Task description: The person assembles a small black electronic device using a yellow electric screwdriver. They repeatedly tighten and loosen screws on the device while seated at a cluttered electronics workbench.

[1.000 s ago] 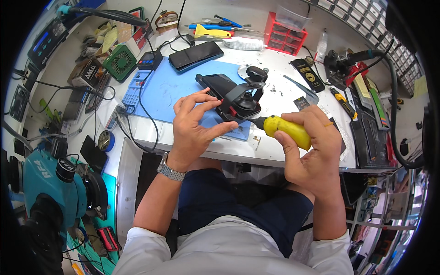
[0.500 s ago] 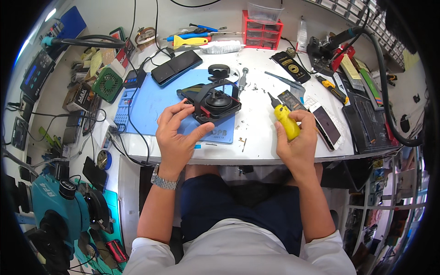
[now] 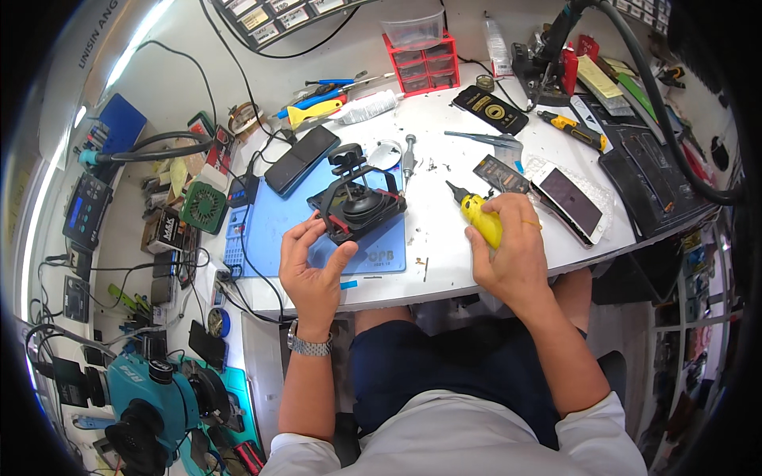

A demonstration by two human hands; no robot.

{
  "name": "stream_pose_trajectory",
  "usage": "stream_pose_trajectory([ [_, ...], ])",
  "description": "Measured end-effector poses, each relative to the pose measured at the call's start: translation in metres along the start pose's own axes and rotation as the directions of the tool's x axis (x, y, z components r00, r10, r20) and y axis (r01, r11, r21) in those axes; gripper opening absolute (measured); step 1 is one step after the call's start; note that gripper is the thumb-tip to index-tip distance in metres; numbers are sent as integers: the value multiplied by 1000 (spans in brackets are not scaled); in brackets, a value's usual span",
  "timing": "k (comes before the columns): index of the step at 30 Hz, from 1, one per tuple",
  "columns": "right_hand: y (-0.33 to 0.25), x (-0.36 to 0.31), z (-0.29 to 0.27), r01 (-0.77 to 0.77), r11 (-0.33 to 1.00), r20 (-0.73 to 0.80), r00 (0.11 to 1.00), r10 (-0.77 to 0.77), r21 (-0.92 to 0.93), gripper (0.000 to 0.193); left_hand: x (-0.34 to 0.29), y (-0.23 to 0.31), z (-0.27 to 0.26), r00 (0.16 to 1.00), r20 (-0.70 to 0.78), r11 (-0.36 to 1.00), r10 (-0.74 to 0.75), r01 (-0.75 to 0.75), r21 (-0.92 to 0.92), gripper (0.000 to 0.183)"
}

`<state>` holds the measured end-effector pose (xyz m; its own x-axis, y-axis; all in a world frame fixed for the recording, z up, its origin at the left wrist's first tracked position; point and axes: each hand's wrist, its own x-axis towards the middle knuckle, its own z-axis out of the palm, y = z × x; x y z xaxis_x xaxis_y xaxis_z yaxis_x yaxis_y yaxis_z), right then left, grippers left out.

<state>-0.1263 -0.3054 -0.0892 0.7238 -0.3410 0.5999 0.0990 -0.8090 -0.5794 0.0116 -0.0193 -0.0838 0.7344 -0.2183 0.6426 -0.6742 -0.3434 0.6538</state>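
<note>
A black screen clamp (image 3: 355, 205) with a round suction pad, a top knob and red parts sits tilted around a dark phone-like piece on the blue work mat (image 3: 385, 260). At its near left corner is my left hand (image 3: 311, 266), thumb and fingers spread apart; the fingertips reach its edge, though firm contact is hard to make out. My right hand (image 3: 512, 258) wraps around a yellow squeeze tube (image 3: 481, 218), its black pointed nozzle aimed up and left over the white bench. Near that hand lie a black battery-like part (image 3: 502, 173) and a white phone (image 3: 570, 200).
A dark phone (image 3: 302, 160) lies at the mat's back left. Behind stand a red drawer box (image 3: 425, 66) and several hand tools. A screwdriver (image 3: 409, 156), tweezers (image 3: 480, 136) and a yellow-black knife (image 3: 571, 131) lie about. A teal microscope (image 3: 151, 404) stands at the left.
The whole view has shifted and turned. My right hand has brought the yellow tube slightly closer to the clamp. My left hand keeps its place beside the clamp.
</note>
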Motion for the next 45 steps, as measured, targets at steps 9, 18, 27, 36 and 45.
stream_pose_trajectory([
  [9,3,-1,0,21,999,-36,999,-20,24,43,-1,0,1,1000,0,999,-19,19,-49,52],
  [18,5,-1,0,42,999,-46,998,-41,17,44,-2,-2,1,1000,2,999,-15,15,-47,53],
  [27,3,-1,-1,36,999,-33,999,-36,5,42,-2,-3,0,1000,-1,999,-4,4,-44,52],
  [36,1,-1,0,11,1000,-31,999,-11,-13,39,-2,-3,0,1000,-7,1000,7,-7,-29,52],
  [45,2,-2,2,6,1000,-36,999,-7,-20,41,-2,-1,0,1000,4,999,17,-16,-35,51],
])
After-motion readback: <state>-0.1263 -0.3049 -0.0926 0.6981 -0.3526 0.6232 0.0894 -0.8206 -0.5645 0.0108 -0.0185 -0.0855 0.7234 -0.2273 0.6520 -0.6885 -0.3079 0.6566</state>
